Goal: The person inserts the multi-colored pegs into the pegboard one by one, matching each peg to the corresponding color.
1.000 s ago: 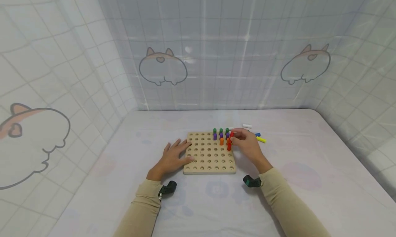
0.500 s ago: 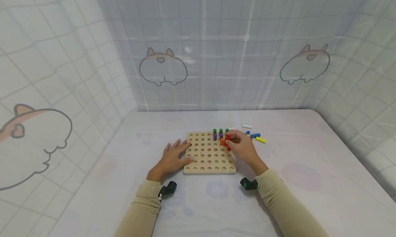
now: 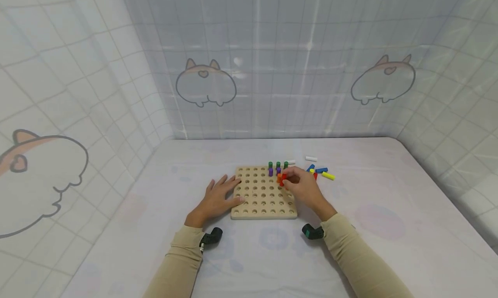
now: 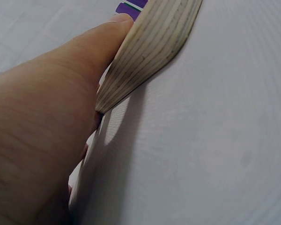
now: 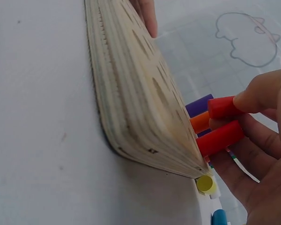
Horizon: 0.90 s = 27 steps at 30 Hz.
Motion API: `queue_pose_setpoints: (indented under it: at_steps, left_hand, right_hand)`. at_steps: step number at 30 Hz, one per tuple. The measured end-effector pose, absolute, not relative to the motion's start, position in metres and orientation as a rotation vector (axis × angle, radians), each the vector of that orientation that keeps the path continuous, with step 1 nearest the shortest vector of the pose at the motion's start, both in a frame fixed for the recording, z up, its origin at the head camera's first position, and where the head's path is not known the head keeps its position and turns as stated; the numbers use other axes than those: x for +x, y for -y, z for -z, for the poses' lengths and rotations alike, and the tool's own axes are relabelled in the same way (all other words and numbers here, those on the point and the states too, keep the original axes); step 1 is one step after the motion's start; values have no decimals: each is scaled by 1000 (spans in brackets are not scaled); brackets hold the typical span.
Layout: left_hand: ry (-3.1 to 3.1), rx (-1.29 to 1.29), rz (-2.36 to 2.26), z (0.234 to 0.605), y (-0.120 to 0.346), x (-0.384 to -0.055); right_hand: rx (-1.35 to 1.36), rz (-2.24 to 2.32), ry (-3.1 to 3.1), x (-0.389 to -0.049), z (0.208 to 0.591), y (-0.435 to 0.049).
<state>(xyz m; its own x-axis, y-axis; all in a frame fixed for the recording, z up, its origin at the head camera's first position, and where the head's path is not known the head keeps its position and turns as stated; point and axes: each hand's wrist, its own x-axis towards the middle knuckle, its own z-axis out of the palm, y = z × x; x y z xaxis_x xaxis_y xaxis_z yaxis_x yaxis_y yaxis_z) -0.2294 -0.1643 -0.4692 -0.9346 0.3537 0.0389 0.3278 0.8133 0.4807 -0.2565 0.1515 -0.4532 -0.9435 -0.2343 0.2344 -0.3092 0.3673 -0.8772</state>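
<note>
My right hand (image 3: 307, 189) pinches a red peg (image 5: 223, 107) between thumb and fingers, just above the wooden pegboard (image 3: 263, 205). Another red peg (image 5: 220, 138) stands in the board at its right edge, against the hand's lower fingers. An orange peg (image 3: 279, 178) is directly left of the pinched peg. Behind it stand purple pegs (image 3: 270, 172) and a back row of green pegs (image 3: 270, 165). My left hand (image 3: 218, 199) rests at the board's left edge, fingers spread, thumb lying on top. In the left wrist view, that thumb (image 4: 110, 40) lies along the board's layered side.
Right of the board lie loose pegs: blue (image 3: 321, 170), yellow (image 3: 328, 176), red (image 3: 315, 175) and white (image 3: 311, 158). A white cloth (image 3: 381, 181) covers the table, with patterned curtains (image 3: 280, 73) around it.
My right hand has moved left and slightly nearer with the red peg, lowering it toward the spot beside the orange peg. The left hand has stayed in place.
</note>
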Motion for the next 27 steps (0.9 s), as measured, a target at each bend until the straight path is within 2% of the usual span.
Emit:
queue_pose_setpoints:
  at_steps: [27]
  left_hand:
    - [-2930,591,-774,465,169,-225]
  right_hand:
    - [604,-1322,2662,-246,454,-145]
